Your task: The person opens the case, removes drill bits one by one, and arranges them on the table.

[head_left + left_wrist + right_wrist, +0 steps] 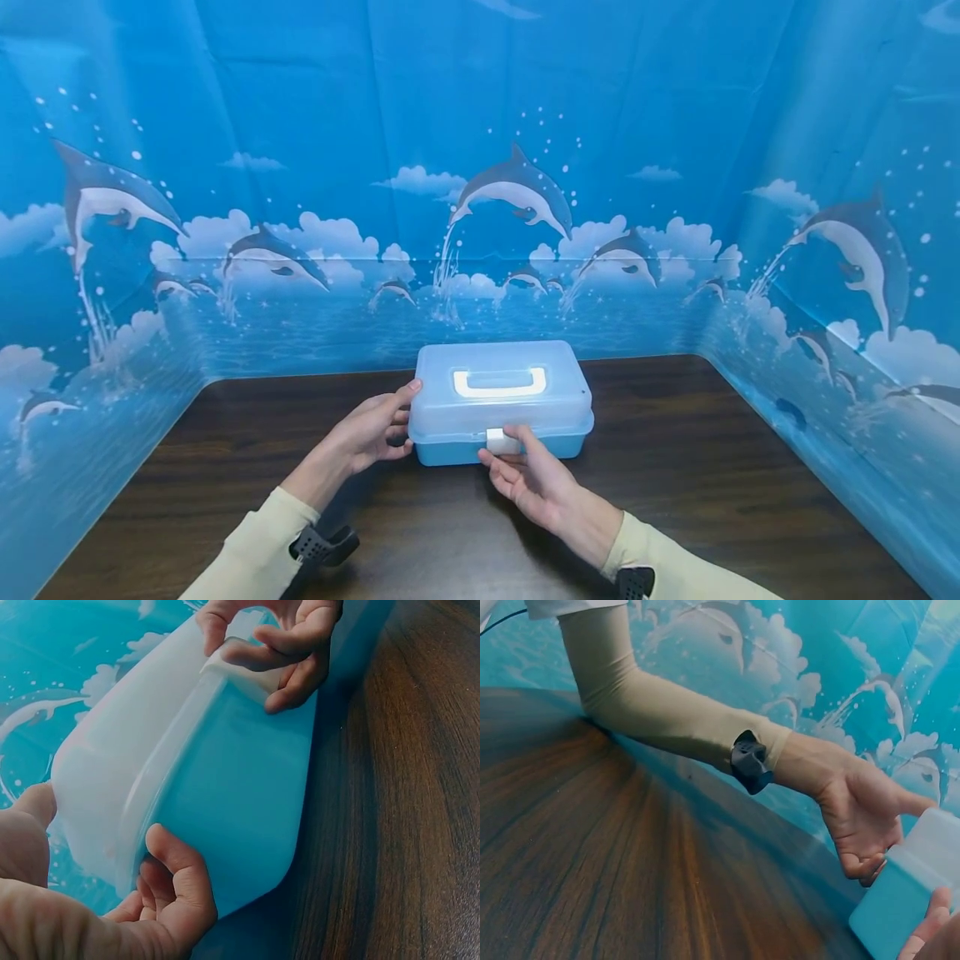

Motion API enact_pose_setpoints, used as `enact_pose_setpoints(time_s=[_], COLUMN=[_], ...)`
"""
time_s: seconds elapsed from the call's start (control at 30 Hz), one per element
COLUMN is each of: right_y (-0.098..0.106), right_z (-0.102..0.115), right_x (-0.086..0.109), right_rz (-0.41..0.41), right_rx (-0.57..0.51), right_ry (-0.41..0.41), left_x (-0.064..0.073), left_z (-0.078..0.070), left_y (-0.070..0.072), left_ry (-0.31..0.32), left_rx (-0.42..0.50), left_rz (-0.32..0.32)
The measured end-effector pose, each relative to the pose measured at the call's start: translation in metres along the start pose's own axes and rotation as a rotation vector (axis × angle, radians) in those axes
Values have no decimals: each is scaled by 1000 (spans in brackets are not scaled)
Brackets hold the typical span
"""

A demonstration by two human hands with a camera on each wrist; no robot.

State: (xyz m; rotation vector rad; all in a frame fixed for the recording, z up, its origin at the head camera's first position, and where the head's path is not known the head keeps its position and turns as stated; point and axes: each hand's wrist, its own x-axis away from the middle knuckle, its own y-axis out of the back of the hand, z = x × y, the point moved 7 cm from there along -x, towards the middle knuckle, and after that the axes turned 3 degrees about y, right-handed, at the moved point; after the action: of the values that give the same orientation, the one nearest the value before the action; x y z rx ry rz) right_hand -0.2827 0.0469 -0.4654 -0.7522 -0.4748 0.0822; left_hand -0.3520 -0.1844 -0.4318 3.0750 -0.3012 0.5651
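Observation:
A plastic storage box [450, 452] with a blue base and a translucent white lid [495, 357] sits closed on the table. A white carry handle [500, 391] lies on the lid, and a white latch [504, 442] is at the front middle. My left hand [369, 432] grips the box's left end, thumb on the lid and bent fingers at the rim, as the left wrist view shows. With thumb above and fingers below, my right hand [542, 490] pinches the latch. Through the lid, the contents do not show.
The dark wood-grain table [712, 467] extends around the box. Behind and at both sides hangs a blue backdrop [337, 125] printed with dolphins and clouds, close behind the box. Each wrist wears a dark strap [322, 546] over a pale sleeve.

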Motion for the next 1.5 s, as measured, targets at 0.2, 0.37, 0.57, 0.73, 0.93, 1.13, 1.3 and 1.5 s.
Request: enact_pose_setpoints(time_s=[0.2,0.37,0.57,0.73,0.93,1.13,1.3,1.5], right_y=[1,4,8,10,11,5,-4,-8], right_z=[2,1,0,3,7,11,19,28], right_x=[-1,0,3,6,12,18,23,29], right_rz=[-21,-35,-76,-75,-77,-62,-2,103], right_rx=[15,34,60,74,91,114,145,300], right_ry=[0,12,23,0,-42,-61,-54,-39], left_x=[0,2,2,0,2,4,5,6], left_z=[-1,2,5,4,5,3,1,1], left_y=[-2,-2,-6,-9,-11,-9,-7,-4], left_ry=[6,10,11,4,0,-2,-3,-10], left_rx=[3,-2,-20,-17,-17,-34,-49,-55], left_rz=[-18,-37,-58,-60,-46,-57,-56,-58])
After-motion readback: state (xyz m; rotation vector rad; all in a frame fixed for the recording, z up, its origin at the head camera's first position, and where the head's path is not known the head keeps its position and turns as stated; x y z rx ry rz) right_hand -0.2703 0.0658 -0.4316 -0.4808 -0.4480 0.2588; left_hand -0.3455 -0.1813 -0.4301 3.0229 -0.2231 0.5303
